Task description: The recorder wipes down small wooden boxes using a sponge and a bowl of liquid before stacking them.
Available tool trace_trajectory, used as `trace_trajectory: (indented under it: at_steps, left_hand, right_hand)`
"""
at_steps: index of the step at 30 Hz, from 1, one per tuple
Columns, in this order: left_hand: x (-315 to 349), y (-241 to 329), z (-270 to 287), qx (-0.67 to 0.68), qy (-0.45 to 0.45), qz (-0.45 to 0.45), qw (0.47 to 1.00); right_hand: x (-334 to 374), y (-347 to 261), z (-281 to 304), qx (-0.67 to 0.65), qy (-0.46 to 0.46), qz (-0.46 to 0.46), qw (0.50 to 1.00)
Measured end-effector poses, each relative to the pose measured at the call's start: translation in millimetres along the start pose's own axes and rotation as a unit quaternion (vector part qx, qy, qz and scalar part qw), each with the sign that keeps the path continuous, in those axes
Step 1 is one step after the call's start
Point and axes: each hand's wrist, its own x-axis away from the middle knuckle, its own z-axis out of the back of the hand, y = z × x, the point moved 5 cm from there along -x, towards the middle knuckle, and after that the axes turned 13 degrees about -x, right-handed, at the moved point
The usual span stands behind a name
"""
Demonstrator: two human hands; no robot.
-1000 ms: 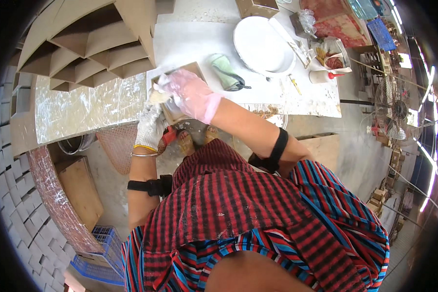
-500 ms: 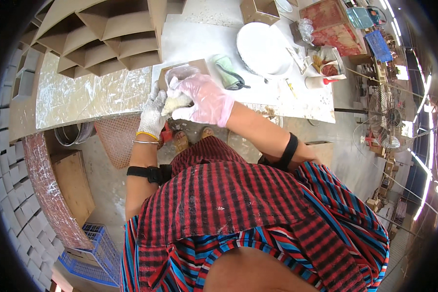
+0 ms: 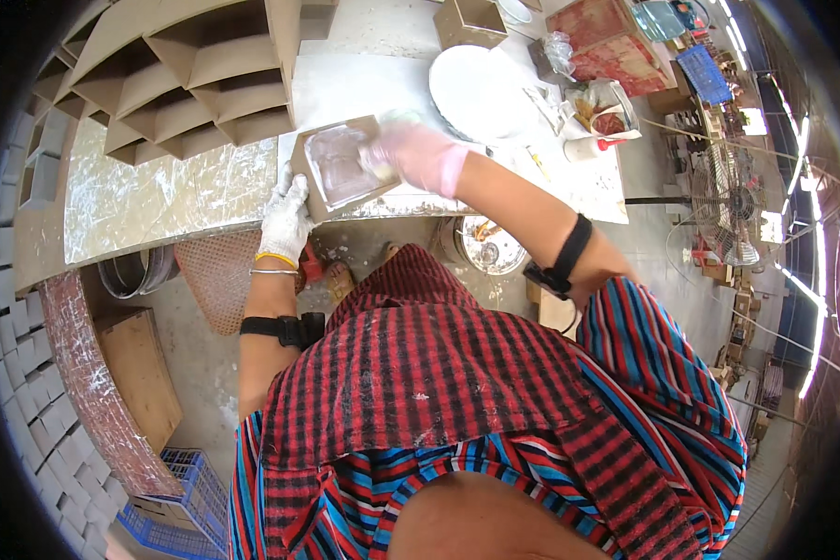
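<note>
A shallow brown open box [image 3: 310,174] lies tilted at the table's front edge, with wet white smears over its inside floor. My left hand [image 3: 287,220], in a white knit glove with a yellow cuff, grips the box's left side. At the right rim of the box is my right hand [image 3: 424,157], in a thin pinkish plastic glove and blurred by motion. Its fingers close on a small cream-coloured pad [image 3: 379,170], whose exact kind I cannot make out. Just behind this hand a pale green cloth [image 3: 403,119] shows, partly covered.
A round white basin [image 3: 476,89] stands behind my right hand. Brown compartmented boxes [image 3: 187,75] are stacked at the far left. On the right are a white bottle with a red tip [image 3: 584,149] and a bag [image 3: 607,107]. A bucket [image 3: 490,245] sits below the table edge.
My right hand has moved right, from over the box to its right rim, uncovering the smeared inside. My left hand still holds the box. The view has shifted slightly.
</note>
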Motion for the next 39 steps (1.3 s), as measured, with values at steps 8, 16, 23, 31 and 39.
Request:
trace_trajectory:
  at_steps: [8,16,23,31,39]
  left_hand:
    - [-7,-6,6,0.008,-0.007,-0.029,1.0]
    - [-6,4,-2,0.007,0.018,-0.039,0.999]
    - [-3,-6,3,0.031,-0.008,-0.035,0.999]
    - [-7,-7,1,0.01,0.018,-0.004,1.0]
    - [-13,-8,6,-0.005,0.032,-0.018,0.999]
  right_hand:
    - [-19,37,-6,-0.048,0.127,-0.021,0.991]
    - [15,3,3,0.02,0.012,-0.011,1.0]
    - [-12,10,6,0.038,0.038,0.012,0.998]
    - [23,-19,2,-0.058,-0.005,-0.008,0.998]
    - [32,-28,-16,-0.016,0.005,-0.018,1.0]
